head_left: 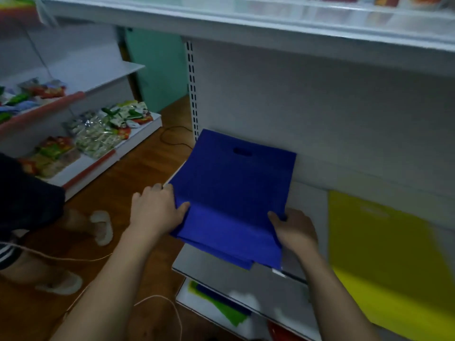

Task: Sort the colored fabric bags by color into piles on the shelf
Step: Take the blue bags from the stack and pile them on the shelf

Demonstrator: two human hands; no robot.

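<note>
Blue bags gripped by both hands.

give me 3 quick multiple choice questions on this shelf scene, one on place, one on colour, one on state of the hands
1. Where does the yellow bag pile lie from the blue bags?
A to their right
B to their left
C on top of them

2. What colour are the bags being held?
A red
B blue
C white

3. What are the hands doing?
A both hang idle
B only one touches the bags
C both grip the blue bags

Key: 1 A, yellow lies at the right on the same shelf. 2 B, the held stack is blue. 3 C, left hand and right hand each grip a side edge.
</note>
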